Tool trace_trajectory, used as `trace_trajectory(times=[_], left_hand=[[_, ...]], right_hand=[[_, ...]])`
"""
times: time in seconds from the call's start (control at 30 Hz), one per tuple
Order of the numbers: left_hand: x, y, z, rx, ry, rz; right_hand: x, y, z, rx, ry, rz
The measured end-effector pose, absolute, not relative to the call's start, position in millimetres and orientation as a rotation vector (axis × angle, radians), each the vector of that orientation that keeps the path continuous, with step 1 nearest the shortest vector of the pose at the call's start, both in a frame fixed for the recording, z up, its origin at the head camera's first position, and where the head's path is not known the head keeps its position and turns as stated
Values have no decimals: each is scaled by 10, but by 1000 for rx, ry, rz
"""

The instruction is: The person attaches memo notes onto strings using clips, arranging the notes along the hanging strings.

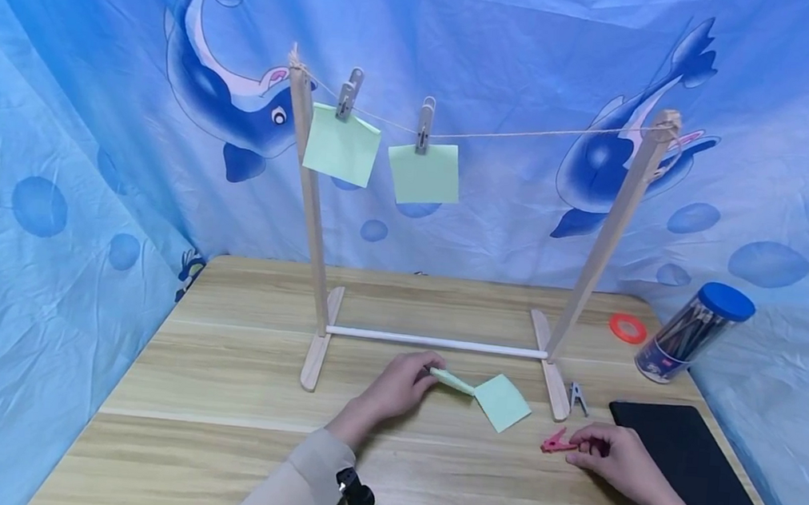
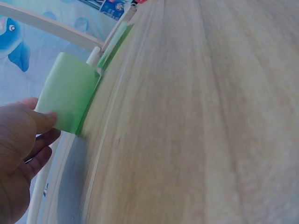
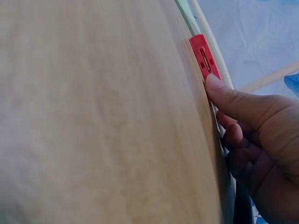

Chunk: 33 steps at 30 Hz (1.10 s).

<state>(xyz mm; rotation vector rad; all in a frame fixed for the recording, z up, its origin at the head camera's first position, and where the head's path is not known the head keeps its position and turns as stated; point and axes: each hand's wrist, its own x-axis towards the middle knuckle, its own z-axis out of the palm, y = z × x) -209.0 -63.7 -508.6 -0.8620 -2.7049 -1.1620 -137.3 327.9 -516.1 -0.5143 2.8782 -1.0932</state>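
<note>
My left hand (image 1: pixel 398 384) pinches a green sticky note (image 2: pixel 70 93) by one edge, thumb in front, holding it tilted just over the table. Its far corner meets a second green sticky note (image 1: pixel 502 403) lying on the wood. At the right, my right hand (image 1: pixel 614 457) grips a red clothespin (image 3: pixel 204 56) between thumb and fingers, close to the tabletop. A grey clothespin (image 1: pixel 578 398) stands beside the rack's right foot. Two more green notes, a left one (image 1: pixel 342 147) and a right one (image 1: pixel 424 174), hang from the string, each under a grey clothespin.
A wooden rack with a left post (image 1: pixel 310 212), a right post (image 1: pixel 612 230) and a white crossbar (image 1: pixel 436 341) stands behind my hands. To the right are a black flat pad (image 1: pixel 689 470), an orange ring (image 1: pixel 627 328) and a blue-lidded pencil tub (image 1: pixel 689 334). Blue curtains surround the table.
</note>
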Motion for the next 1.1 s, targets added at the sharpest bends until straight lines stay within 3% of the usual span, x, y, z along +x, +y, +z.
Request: trace_trajectory(times=[0.27,0.87,1.1], left_hand=[[-2119,-688,-5109,-816,-2578,-1353],[-2129,-789,-4919,-513,-2444,-1682],[-2151,-761,-4754,-253,-2313,-1976]], right_hand=[[-1356,3337,-5160,-509,2885,-1208],[-1377,3311,-5043,-134,2622,-1943],[-1428,3232,-4870,-232,2397,-2275]])
